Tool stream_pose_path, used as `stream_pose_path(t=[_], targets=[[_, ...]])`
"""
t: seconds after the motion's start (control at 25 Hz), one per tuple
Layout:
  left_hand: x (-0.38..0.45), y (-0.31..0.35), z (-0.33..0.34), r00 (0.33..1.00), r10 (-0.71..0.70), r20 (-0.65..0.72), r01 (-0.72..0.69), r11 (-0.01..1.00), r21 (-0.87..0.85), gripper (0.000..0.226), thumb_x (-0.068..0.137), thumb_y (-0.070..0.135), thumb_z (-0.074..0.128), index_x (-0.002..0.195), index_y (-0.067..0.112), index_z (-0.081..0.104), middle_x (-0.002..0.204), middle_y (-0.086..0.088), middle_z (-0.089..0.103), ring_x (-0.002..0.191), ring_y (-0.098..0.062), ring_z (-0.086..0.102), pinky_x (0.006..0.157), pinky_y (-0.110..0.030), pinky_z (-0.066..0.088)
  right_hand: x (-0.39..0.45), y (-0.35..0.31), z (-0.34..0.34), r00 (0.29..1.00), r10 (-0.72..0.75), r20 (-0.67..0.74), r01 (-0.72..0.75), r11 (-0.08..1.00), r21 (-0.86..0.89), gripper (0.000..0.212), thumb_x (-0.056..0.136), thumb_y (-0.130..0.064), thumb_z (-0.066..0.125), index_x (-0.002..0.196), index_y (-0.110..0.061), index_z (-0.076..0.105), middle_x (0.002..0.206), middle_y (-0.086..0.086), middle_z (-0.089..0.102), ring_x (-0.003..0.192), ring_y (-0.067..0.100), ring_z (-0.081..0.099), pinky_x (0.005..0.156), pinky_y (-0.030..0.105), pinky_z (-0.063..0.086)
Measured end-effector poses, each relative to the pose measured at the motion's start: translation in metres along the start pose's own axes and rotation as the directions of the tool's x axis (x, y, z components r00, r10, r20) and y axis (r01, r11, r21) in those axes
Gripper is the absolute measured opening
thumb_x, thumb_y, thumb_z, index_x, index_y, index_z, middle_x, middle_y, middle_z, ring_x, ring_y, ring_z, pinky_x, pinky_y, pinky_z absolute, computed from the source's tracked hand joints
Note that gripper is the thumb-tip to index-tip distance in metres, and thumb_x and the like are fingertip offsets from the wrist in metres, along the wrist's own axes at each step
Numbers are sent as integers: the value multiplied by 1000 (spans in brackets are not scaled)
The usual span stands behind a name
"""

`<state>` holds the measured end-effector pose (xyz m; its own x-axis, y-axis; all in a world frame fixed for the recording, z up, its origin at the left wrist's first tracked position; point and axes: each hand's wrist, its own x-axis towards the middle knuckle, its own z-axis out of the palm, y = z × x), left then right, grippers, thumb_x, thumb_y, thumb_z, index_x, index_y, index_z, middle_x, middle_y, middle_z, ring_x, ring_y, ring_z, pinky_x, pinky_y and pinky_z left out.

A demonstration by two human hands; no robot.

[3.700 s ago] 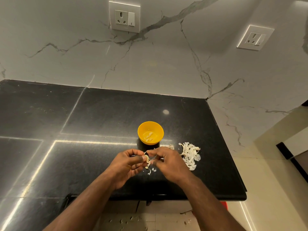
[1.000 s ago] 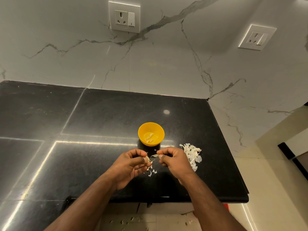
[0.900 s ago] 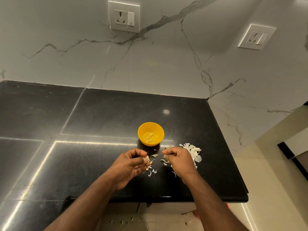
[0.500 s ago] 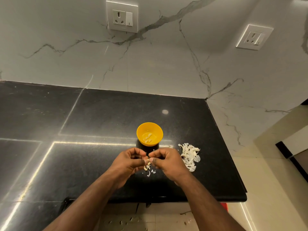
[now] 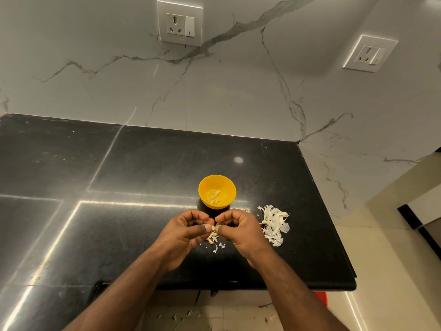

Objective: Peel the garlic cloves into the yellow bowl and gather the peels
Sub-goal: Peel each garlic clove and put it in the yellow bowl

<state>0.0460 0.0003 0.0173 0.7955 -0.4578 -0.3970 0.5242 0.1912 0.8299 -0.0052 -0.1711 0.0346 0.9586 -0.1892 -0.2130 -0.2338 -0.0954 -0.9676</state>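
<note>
A small yellow bowl (image 5: 217, 191) stands on the black counter with a few peeled garlic cloves (image 5: 216, 197) inside. Just in front of it my left hand (image 5: 185, 231) and my right hand (image 5: 239, 230) meet, fingers curled, both pinching one garlic clove (image 5: 213, 228) between their fingertips. The clove is mostly hidden by the fingers. Several loose bits of peel (image 5: 213, 238) lie on the counter under the hands. A pile of white peels (image 5: 274, 224) lies to the right of my right hand.
The black counter (image 5: 143, 223) ends at a front edge near my forearms and a right edge past the peel pile. A marble wall with two sockets (image 5: 179, 23) rises behind. Peel scraps lie on the floor (image 5: 181, 316) below.
My right hand went right toward the peel pile, then came back to the left hand. Both hands now pinch the clove together again.
</note>
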Motion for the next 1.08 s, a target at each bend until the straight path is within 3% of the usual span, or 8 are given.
stream_pose_path(t=[0.2,0.32,0.44,0.6,0.72,0.84,0.96,1.08], targets=[[1,-1,-1,999,-16,-45,17,1000,11,30,81,-16,69,104,3,66,102,-13,74,90,-22,72,79,-35,56,6,11,-14,992,-22,-126,5,990,-139,17,79,-1,79,87,-15,75,74,-6,71,71,7,65,70,23,54],[3,-1,-3,998,-26,-63,26,1000,3,30,81,-12,71,106,4,67,97,-13,73,91,-24,72,77,-34,57,8,16,-28,986,-51,-161,-10,935,-355,20,79,-6,80,91,-22,78,86,-12,71,83,0,66,82,19,52],[4,-2,0,997,-21,-80,23,1000,19,28,80,-11,72,105,2,66,96,-15,73,88,-23,73,72,-31,57,3,10,-27,983,-140,-116,80,905,-418,22,83,-13,78,103,-24,78,101,-19,68,95,-10,60,86,7,43],[2,-3,9,994,50,-96,-39,992,120,23,79,-6,76,99,1,68,93,-17,74,78,-19,72,64,-26,56,-4,5,-3,994,-91,54,105,909,-404,24,91,-33,71,115,-29,75,104,-15,75,94,-3,68,87,21,54],[7,-9,5,971,211,-112,-129,858,497,11,83,13,80,90,21,77,86,0,78,80,-11,72,72,-32,55,0,9,0,997,-70,-29,56,938,-343,13,84,-24,80,96,-28,79,84,-7,77,79,7,72,81,35,60],[7,-10,-4,950,298,-97,-140,680,720,26,95,17,67,102,40,76,99,19,76,95,0,69,85,-26,53,6,8,-10,995,-33,-99,4,962,-273,28,75,-9,85,98,-22,77,80,-3,74,75,6,70,80,29,59],[5,-9,-13,929,363,-73,-156,563,812,40,97,8,60,123,37,68,113,18,69,100,1,64,87,-19,52,13,2,-16,984,-28,-175,-18,967,-253,8,85,-14,78,91,-20,78,78,-2,75,71,6,69,72,25,59],[8,-11,-22,912,401,-85,-174,567,805,34,98,14,62,126,32,65,113,17,68,95,9,59,77,-8,44,22,-4,-15,981,-10,-195,-40,967,-253,12,94,-18,69,86,-22,77,78,-2,76,72,12,71,72,31,60]])
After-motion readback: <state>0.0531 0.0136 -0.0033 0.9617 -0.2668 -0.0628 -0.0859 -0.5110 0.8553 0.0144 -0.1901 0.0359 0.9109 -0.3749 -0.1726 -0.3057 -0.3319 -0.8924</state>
